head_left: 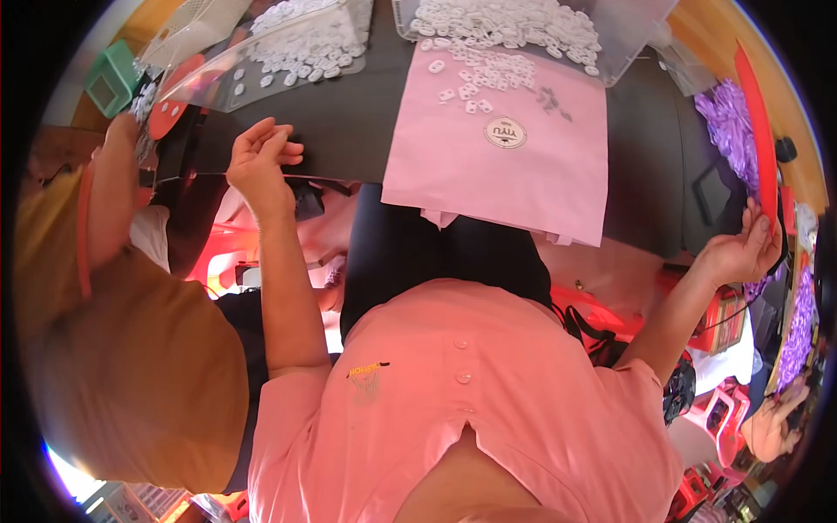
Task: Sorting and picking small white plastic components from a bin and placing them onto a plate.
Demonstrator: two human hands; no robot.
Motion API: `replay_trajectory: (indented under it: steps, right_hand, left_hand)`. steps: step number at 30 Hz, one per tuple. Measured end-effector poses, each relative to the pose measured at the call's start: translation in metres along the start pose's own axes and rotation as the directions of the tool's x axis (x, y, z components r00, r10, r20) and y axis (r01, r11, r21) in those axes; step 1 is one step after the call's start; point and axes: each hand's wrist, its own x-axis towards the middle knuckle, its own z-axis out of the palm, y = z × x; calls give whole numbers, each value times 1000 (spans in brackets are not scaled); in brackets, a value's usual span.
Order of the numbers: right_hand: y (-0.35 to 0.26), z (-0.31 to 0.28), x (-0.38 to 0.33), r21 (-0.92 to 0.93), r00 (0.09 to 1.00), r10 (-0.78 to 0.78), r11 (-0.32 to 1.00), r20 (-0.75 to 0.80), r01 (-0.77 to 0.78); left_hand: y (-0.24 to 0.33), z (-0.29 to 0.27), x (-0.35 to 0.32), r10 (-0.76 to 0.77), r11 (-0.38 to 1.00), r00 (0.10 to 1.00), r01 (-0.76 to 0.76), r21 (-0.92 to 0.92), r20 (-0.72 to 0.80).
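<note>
My left hand (264, 161) hovers at the near edge of the dark table, fingers loosely bent and apart, with nothing visible in it. Out at the far right, my right hand (739, 253) is closed on the lower end of a long, flat red strip (760, 131), which stands up past the table's right side. Between the hands, a pink cloth (436, 166) with a round pale label lies over the table edge. On its far part are scattered small white oval pieces (488, 71) with holes, and a few small grey bits (553, 103).
Two clear plastic bins, left (209, 98) and right (635, 39), hold many white pieces at the back. Purple shredded filler (732, 131) lies at the right. A green basket (112, 80) stands far left. A person in a brown top (148, 375) is close on my left.
</note>
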Motion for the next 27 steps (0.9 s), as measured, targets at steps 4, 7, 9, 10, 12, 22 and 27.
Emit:
replay_trajectory:
  steps: [4, 7, 9, 10, 12, 22, 27]
  right_hand:
    - [-4, 0, 2, 68, 999, -21, 998, 49, 18]
    - [-17, 11, -4, 87, 993, -107, 991, 48, 103]
    - [-31, 12, -8, 280, 966, -187, 951, 181, 132]
    - [-36, 7, -9, 85, 952, -243, 969, 183, 231]
    - [-47, 12, -16, -316, 871, -400, 819, 284, 479]
    - [-101, 90, -106, 393, 679, -325, 918, 658, 58]
    - [-128, 119, -142, 386, 429, -380, 919, 819, 78]
  left_hand:
    - [0, -4, 1, 8, 1000, 1000, -8, 5, -3]
    - [-1, -4, 1, 2, 1000, 1000, -2, 12, 6]
    - [2, -6, -1, 18, 1000, 1000, -18, 21, -19]
    - [1, -5, 0, 5, 1000, 1000, -5, 2, -17]
    - [11, -1, -3, 6, 998, 1000, -6, 58, -7]
    - [5, 1, 3, -87, 990, 996, 89, -113, 23]
    - [13, -13, 10, -198, 977, 979, 201, -73, 46]
